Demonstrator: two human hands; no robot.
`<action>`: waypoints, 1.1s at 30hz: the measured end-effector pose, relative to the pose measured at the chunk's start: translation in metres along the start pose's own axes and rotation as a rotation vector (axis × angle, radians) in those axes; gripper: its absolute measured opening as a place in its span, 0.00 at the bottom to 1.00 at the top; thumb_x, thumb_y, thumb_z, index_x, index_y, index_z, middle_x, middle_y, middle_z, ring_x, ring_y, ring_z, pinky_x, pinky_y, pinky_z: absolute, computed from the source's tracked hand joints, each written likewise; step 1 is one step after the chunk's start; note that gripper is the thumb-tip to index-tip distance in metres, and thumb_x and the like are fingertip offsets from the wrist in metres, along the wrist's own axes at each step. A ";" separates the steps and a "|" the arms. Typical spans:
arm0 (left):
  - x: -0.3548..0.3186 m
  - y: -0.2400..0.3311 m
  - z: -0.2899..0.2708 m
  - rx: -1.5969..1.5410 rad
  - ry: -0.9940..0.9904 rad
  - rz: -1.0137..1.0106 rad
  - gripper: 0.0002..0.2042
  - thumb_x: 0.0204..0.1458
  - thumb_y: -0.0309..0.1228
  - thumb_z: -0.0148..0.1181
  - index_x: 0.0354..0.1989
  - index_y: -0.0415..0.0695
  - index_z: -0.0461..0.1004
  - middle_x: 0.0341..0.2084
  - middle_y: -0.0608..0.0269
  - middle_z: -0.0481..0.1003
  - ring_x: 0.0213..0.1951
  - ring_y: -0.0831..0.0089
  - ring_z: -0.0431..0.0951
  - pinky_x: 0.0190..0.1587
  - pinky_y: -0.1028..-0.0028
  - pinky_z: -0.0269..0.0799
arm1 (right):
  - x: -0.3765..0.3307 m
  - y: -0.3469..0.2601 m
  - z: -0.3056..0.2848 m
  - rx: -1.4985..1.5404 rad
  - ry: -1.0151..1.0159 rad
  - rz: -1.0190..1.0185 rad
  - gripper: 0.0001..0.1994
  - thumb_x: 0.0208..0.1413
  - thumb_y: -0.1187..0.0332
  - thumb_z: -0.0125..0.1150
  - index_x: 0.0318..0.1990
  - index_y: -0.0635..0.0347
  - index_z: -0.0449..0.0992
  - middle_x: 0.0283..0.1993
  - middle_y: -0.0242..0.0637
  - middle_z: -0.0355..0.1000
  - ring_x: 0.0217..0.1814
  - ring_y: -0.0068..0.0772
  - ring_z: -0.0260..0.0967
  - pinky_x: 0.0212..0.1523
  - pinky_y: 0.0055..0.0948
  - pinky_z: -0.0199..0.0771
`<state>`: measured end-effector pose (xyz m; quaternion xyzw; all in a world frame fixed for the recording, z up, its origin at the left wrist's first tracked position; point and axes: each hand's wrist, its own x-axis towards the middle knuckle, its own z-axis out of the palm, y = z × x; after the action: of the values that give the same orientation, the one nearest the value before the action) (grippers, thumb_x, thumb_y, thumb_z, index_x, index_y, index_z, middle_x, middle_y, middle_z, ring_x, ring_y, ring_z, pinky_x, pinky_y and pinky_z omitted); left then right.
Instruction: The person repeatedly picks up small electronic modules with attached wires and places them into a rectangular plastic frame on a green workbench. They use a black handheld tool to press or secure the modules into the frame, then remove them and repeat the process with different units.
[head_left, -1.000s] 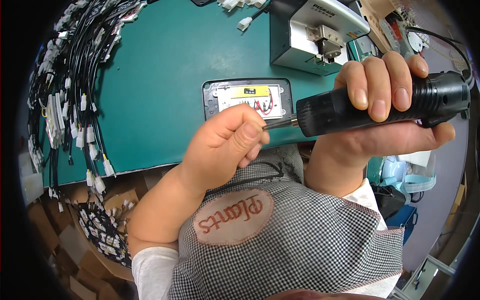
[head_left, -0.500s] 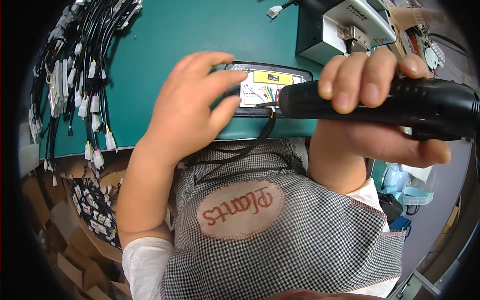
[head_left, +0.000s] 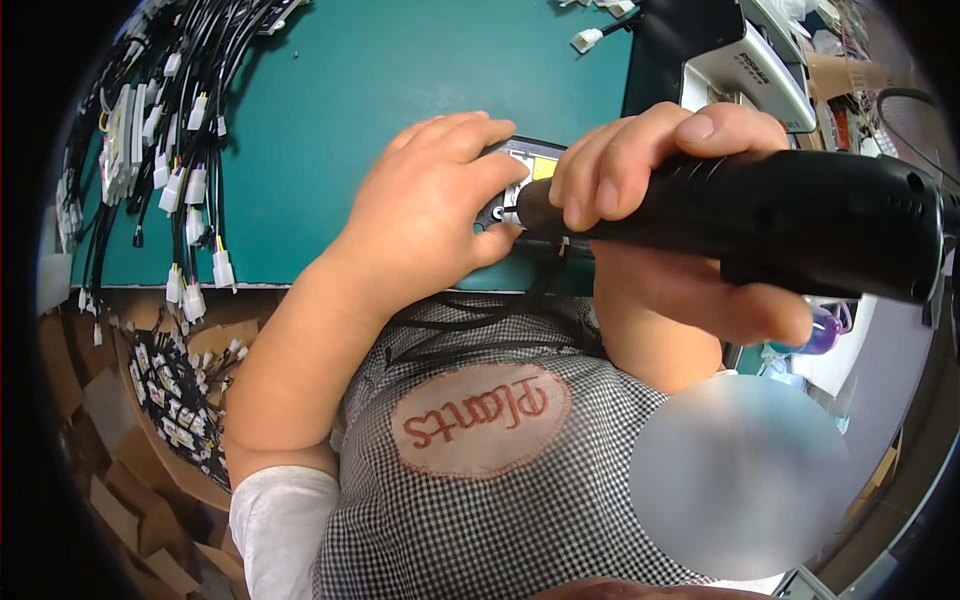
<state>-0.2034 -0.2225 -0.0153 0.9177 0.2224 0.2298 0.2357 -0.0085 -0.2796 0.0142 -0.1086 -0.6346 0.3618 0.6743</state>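
Observation:
My right hand [head_left: 660, 210] grips a thick black electric screwdriver [head_left: 790, 225], held level with its tip pointing left onto a small dark module [head_left: 520, 160] with a yellow and white label. My left hand [head_left: 430, 215] lies flat over that module, fingers spread across its top and thumb under the driver's tip. The module rests on the green table [head_left: 380, 90] near its front edge. Black wires [head_left: 500, 310] trail from the module down over my checked apron.
Bundles of black wire harnesses with white connectors [head_left: 160, 160] hang along the table's left side. A cardboard box [head_left: 170, 400] with more connectors stands below at the left. A dark machine with a white front [head_left: 730, 55] stands at the back right.
The view has drawn closer to the module. My left hand has spread wider over it, and the screwdriver tip has come down against it beside my left thumb.

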 end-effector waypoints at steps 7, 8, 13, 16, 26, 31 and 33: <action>0.001 0.000 -0.001 -0.057 -0.032 -0.036 0.25 0.42 0.33 0.73 0.52 0.46 0.78 0.59 0.53 0.74 0.64 0.52 0.70 0.65 0.54 0.66 | 0.016 0.001 0.002 0.061 -0.044 0.108 0.52 0.47 0.24 0.63 0.58 0.69 0.61 0.35 0.51 0.72 0.29 0.41 0.73 0.33 0.39 0.79; 0.001 0.001 -0.002 -0.049 -0.036 -0.039 0.25 0.42 0.33 0.73 0.53 0.46 0.77 0.59 0.53 0.74 0.64 0.52 0.70 0.65 0.54 0.66 | 0.018 0.002 0.002 0.074 -0.030 0.113 0.52 0.47 0.24 0.63 0.58 0.69 0.61 0.35 0.51 0.72 0.29 0.41 0.73 0.33 0.39 0.79; 0.004 -0.002 0.001 -0.117 0.028 0.007 0.28 0.34 0.29 0.76 0.50 0.44 0.76 0.51 0.53 0.76 0.59 0.48 0.73 0.62 0.54 0.69 | 0.014 0.018 0.004 0.188 0.081 0.113 0.53 0.43 0.21 0.61 0.55 0.69 0.64 0.33 0.49 0.72 0.27 0.40 0.72 0.30 0.37 0.78; 0.004 -0.001 0.001 -0.107 0.055 0.011 0.26 0.34 0.28 0.76 0.47 0.44 0.76 0.48 0.54 0.76 0.56 0.49 0.74 0.60 0.55 0.71 | 0.019 0.004 0.015 0.017 0.228 0.363 0.53 0.43 0.20 0.60 0.54 0.69 0.65 0.31 0.48 0.72 0.26 0.38 0.72 0.27 0.35 0.77; 0.013 0.005 -0.006 -0.075 -0.008 0.015 0.22 0.32 0.31 0.77 0.38 0.45 0.75 0.43 0.56 0.76 0.49 0.49 0.75 0.54 0.56 0.74 | 0.006 -0.005 0.026 -0.066 0.334 0.339 0.50 0.44 0.24 0.65 0.53 0.69 0.65 0.29 0.47 0.73 0.25 0.38 0.73 0.29 0.35 0.80; 0.012 0.007 -0.014 0.020 -0.039 0.054 0.26 0.32 0.32 0.77 0.45 0.46 0.77 0.49 0.55 0.75 0.52 0.49 0.75 0.56 0.56 0.73 | 0.007 -0.006 0.014 -0.019 0.456 0.307 0.49 0.47 0.20 0.56 0.53 0.64 0.66 0.28 0.45 0.71 0.23 0.38 0.71 0.28 0.37 0.78; 0.015 0.002 -0.030 0.090 -0.049 0.100 0.28 0.32 0.32 0.77 0.48 0.47 0.78 0.51 0.54 0.74 0.54 0.50 0.75 0.57 0.56 0.73 | 0.011 -0.013 0.001 0.184 0.430 0.193 0.49 0.48 0.20 0.56 0.54 0.64 0.66 0.28 0.44 0.71 0.23 0.38 0.72 0.28 0.37 0.78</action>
<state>-0.2067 -0.2069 0.0141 0.9428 0.1805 0.2084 0.1876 -0.0057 -0.2824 0.0304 -0.1812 -0.4278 0.4491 0.7631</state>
